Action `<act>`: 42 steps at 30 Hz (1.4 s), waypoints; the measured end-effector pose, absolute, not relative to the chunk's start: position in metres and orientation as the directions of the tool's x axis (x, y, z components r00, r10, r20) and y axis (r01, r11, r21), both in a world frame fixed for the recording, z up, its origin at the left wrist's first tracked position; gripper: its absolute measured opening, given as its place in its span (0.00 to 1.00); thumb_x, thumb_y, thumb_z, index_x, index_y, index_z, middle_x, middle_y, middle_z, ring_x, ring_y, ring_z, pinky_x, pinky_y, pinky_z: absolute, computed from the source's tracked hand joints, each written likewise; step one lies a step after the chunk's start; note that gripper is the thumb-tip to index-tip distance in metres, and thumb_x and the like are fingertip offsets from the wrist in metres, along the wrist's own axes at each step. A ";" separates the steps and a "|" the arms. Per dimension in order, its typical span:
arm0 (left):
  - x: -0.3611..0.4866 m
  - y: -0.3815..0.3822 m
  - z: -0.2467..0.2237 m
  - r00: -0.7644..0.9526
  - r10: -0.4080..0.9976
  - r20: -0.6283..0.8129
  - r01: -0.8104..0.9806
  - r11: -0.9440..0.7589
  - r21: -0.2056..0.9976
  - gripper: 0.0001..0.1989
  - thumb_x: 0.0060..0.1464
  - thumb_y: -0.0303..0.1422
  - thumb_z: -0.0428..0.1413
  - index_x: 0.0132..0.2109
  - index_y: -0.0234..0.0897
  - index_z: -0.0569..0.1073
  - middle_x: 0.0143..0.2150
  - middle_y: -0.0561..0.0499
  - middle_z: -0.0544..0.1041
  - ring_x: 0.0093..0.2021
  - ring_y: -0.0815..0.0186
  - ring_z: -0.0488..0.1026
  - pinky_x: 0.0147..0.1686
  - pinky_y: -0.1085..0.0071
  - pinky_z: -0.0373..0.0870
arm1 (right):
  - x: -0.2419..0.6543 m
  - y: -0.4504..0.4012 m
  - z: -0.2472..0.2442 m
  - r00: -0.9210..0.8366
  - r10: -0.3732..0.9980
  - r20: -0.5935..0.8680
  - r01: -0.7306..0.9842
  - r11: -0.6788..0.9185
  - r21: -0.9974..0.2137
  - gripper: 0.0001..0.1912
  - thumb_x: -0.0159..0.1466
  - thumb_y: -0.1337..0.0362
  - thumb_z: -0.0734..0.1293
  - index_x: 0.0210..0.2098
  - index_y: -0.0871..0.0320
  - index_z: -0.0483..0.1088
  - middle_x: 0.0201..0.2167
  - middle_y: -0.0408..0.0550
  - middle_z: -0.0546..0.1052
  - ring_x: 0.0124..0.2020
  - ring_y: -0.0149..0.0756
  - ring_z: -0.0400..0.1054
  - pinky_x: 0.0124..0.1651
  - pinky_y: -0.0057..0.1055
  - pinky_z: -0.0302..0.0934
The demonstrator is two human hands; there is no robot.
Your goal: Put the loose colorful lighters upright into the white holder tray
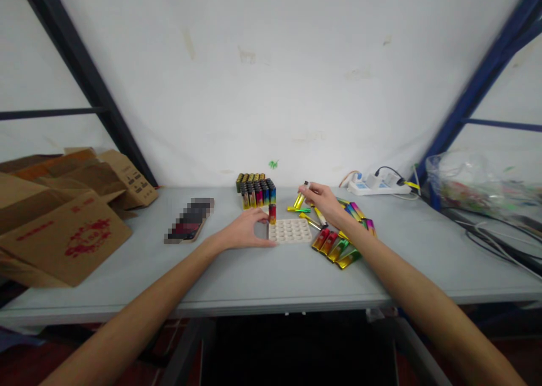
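Note:
A white tray with rows of round holes (pixel 292 232) lies on the table, a red and gold lighter (pixel 272 214) upright at its back left corner. My left hand (pixel 249 229) is at the tray's left end, thumb and fingers apart around that corner, fingertips close to the lighter. Behind the tray, to the right, my right hand (pixel 320 198) pinches a gold lighter (pixel 299 198) by its dark-topped end. Several shiny lighters (pixel 336 247) lie loose right of the tray, some partly hidden by my right forearm. Upright lighters (pixel 259 193) stand in rows behind the tray.
A phone (pixel 190 221) lies to the left, its screen pixelated. Cardboard boxes (pixel 68 228) fill the table's left end. A white power strip (pixel 378 186) with plugs stands at the back right, near clear plastic wrap (pixel 461 177) and cables (pixel 486 236).

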State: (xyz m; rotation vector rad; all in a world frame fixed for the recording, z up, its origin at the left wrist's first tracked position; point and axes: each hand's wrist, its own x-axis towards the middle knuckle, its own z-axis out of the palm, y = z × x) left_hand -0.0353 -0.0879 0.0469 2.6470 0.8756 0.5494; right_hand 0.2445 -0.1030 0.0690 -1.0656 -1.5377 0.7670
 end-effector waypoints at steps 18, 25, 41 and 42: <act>-0.036 -0.088 0.046 0.738 0.613 0.283 0.493 -0.776 0.393 0.32 0.44 0.56 0.68 0.49 0.37 0.76 0.48 0.44 0.77 0.50 0.52 0.74 0.54 0.58 0.70 | 0.208 -0.118 0.051 0.020 0.948 0.318 0.308 0.296 -0.904 0.28 0.65 0.42 0.61 0.19 0.53 0.53 0.15 0.37 0.54 0.19 0.29 0.48 0.23 0.30 0.43; -0.035 -0.088 0.048 0.731 0.617 0.291 0.491 -0.772 0.402 0.33 0.43 0.56 0.68 0.49 0.38 0.77 0.48 0.45 0.78 0.50 0.52 0.75 0.54 0.57 0.70 | 0.204 -0.115 0.047 0.070 0.922 0.380 0.489 0.301 -0.819 0.21 0.62 0.49 0.59 0.20 0.53 0.52 0.18 0.38 0.54 0.22 0.30 0.51 0.26 0.31 0.44; -0.035 -0.087 0.047 0.744 0.603 0.289 0.489 -0.785 0.380 0.33 0.44 0.57 0.67 0.49 0.39 0.76 0.50 0.44 0.78 0.51 0.51 0.74 0.55 0.56 0.71 | 0.204 -0.128 0.060 -0.251 0.812 0.527 0.604 0.557 -0.570 0.26 0.72 0.42 0.58 0.28 0.55 0.65 0.28 0.45 0.70 0.34 0.37 0.64 0.39 0.32 0.57; -0.035 -0.088 0.047 0.744 0.602 0.292 0.485 -0.786 0.384 0.33 0.44 0.57 0.67 0.49 0.39 0.76 0.50 0.44 0.78 0.51 0.51 0.74 0.55 0.56 0.71 | 0.204 -0.128 0.060 -0.250 0.820 0.514 0.626 0.542 -0.560 0.26 0.72 0.43 0.58 0.27 0.54 0.64 0.25 0.43 0.68 0.30 0.36 0.62 0.35 0.31 0.55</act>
